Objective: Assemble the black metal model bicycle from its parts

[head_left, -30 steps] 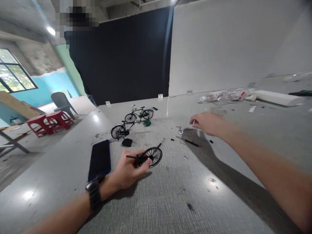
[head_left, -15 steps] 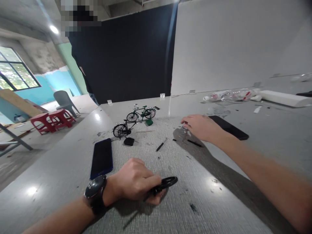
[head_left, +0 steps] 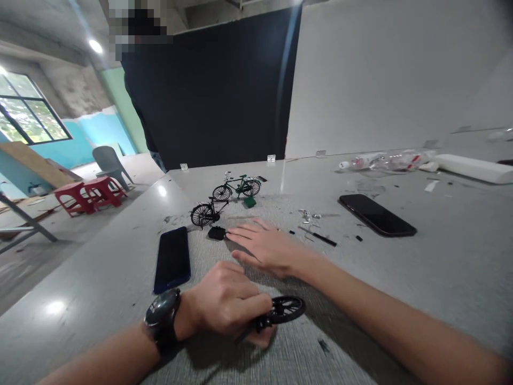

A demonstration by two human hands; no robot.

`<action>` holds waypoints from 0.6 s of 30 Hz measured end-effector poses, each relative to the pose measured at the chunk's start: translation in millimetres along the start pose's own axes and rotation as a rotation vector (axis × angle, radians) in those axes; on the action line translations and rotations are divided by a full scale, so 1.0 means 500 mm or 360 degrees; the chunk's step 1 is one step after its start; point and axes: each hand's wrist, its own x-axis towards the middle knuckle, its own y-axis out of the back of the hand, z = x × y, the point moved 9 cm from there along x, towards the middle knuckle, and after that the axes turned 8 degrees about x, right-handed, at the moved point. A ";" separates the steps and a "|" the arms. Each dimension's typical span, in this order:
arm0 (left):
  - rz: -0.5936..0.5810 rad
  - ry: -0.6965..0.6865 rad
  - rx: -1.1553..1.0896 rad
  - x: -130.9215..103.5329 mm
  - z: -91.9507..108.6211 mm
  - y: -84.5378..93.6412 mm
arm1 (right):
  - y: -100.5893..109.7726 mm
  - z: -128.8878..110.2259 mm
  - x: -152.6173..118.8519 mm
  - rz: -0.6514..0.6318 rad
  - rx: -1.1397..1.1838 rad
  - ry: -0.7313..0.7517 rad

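Note:
My left hand (head_left: pixel 226 305), with a black watch on its wrist, is closed around a small black model bicycle part whose spoked wheel (head_left: pixel 286 308) sticks out to the right, low over the grey table (head_left: pixel 401 278). Flat on the table lies my right hand (head_left: pixel 262 243), fingers spread and pointing left, its fingertips close to a small black stand piece (head_left: pixel 217 232). Nothing shows in that hand. Beyond it stand a black model bicycle (head_left: pixel 205 213) and a green model bicycle (head_left: pixel 236 187).
A blue phone (head_left: pixel 172 258) lies left of my hands, a black phone (head_left: pixel 377 215) at the right. A black screwdriver (head_left: pixel 320 237) and small metal parts (head_left: pixel 308 216) lie between. Plastic bottles (head_left: pixel 385 159) and a white roll (head_left: pixel 473 167) sit far right. A person in black (head_left: pixel 140 107) stands beyond the table.
My right hand moved left from the small metal parts and now lies flat near the black stand piece. My left hand drew the wheel part closer to me.

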 end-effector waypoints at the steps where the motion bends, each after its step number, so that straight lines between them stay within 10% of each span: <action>1: 0.0003 0.0001 0.0002 -0.001 0.000 0.000 | -0.002 0.000 0.002 -0.0016 0.0003 -0.0009; 18: -0.0155 0.0070 0.0023 -0.021 -0.010 -0.025 | 0.043 0.097 -0.047 0.0145 -0.0238 -0.0284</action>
